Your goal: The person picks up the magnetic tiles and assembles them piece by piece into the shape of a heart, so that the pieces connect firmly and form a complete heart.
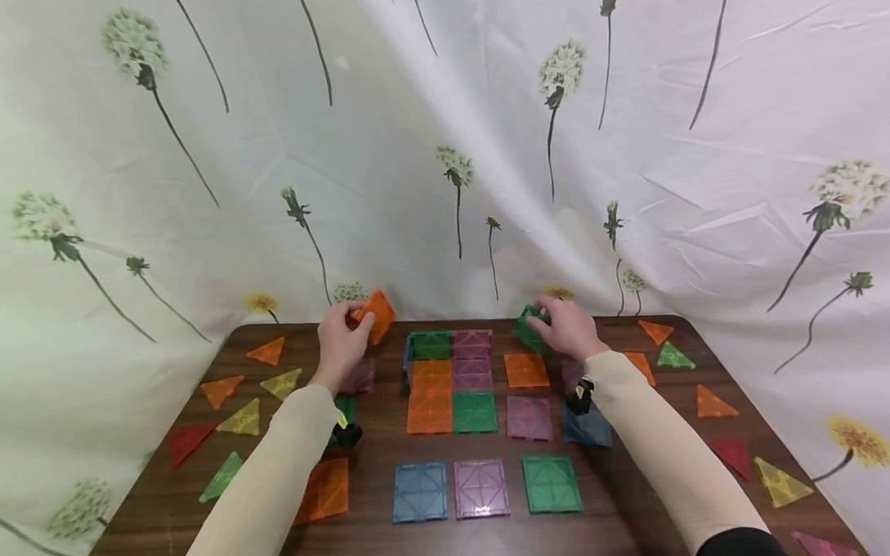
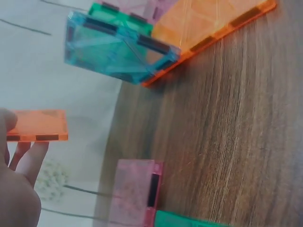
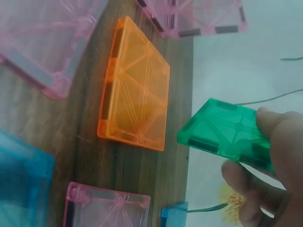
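My left hand (image 1: 342, 340) holds an orange square tile (image 1: 376, 315) lifted above the table's far left-centre; in the left wrist view the orange tile (image 2: 39, 125) sits between my fingers (image 2: 26, 158). My right hand (image 1: 568, 327) grips a green square tile (image 1: 529, 326) at the far right of the tile patch; the right wrist view shows the green tile (image 3: 226, 131) pinched off the table. Between the hands lies a flat patch of joined square tiles (image 1: 450, 382) with a blue tile (image 2: 118, 47) standing upright at its left edge.
A dark wooden table (image 1: 381, 542) holds loose squares in front: blue (image 1: 420, 491), pink (image 1: 482, 487), green (image 1: 551, 484), orange (image 1: 325, 489). Triangles are scattered on the left (image 1: 238, 419) and right (image 1: 714, 403). A floral cloth (image 1: 440, 147) hangs close behind.
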The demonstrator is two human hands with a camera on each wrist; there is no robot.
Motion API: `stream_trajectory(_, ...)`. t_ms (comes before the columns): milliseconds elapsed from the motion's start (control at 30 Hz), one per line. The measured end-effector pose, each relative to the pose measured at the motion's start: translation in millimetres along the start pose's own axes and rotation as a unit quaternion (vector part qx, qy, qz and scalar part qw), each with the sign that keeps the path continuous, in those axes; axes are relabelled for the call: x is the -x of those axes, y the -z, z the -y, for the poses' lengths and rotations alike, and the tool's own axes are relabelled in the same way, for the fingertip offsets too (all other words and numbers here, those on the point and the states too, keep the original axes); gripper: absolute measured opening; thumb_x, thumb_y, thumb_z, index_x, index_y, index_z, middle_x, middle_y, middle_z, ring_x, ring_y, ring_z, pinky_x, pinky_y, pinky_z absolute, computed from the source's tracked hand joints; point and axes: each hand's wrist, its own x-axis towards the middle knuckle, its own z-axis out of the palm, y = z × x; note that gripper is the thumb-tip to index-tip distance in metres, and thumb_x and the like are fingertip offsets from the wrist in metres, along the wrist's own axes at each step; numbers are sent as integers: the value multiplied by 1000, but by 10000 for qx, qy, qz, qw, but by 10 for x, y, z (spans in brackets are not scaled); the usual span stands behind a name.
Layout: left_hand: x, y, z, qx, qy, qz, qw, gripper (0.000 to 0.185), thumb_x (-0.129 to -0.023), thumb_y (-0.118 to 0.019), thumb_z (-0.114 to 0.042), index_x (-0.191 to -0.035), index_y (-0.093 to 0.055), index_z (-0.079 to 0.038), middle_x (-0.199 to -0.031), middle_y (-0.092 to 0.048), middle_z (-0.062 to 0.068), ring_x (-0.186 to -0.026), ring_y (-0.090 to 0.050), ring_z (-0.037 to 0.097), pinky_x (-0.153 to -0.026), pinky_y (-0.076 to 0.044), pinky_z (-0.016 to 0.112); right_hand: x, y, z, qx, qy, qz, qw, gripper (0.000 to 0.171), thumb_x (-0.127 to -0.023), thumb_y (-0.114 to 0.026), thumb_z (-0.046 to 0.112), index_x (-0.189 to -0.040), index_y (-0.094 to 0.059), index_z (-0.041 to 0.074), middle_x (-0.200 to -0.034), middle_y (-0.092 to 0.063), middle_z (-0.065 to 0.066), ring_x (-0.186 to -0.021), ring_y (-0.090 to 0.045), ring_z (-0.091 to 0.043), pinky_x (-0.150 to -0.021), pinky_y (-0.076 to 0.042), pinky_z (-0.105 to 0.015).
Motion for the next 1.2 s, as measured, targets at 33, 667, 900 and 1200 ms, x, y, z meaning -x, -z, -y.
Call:
stream_trajectory(33,14,14,-23,42,7,-49,10000,26,-102,-69,-20,-123,-70,-3,-109,-63,15,-99,-60,30,-84,-50,39,25,13,10,26,-5,-23,10000,23,-104,-69,33,-117,-70,15,-91,-73,-8,-70,-64,-22,-54,-49,-38)
stream_trajectory(667,445,47,-638,403,-296,-72,9987,14,-99,-71,-16,-104,-62,-6,-95,-64,11,-83,-62,24,-72,-48,28,403,73,619,-826,-134,485,9953,18,-104,-67,25,-99,-66,8,-76,-67,-3,-56,-58,-14,-59,-51,-34)
stream_trajectory(900,613,-38,-709,525,-529,215,9970,11,-100,-71,-14,-100,-62,-7,-92,-64,8,-81,-61,22,-71,-51,29,353,-165,775,-874,-167,508,9947,33,-101,-67,21,-74,-51,12,-54,-40,4,-45,-33,-11,-47,-28,-27)
stream_trajectory(1200,733,-124,-728,559,-671,329,9956,10,-99,-72,-13,-99,-64,-7,-89,-63,8,-75,-58,22,-66,-48,29,307,-317,860,-779,-501,466,9946,39,-99,-69,23,-69,-46,13,-55,-34,5,-47,-30,-11,-47,-23,-28)
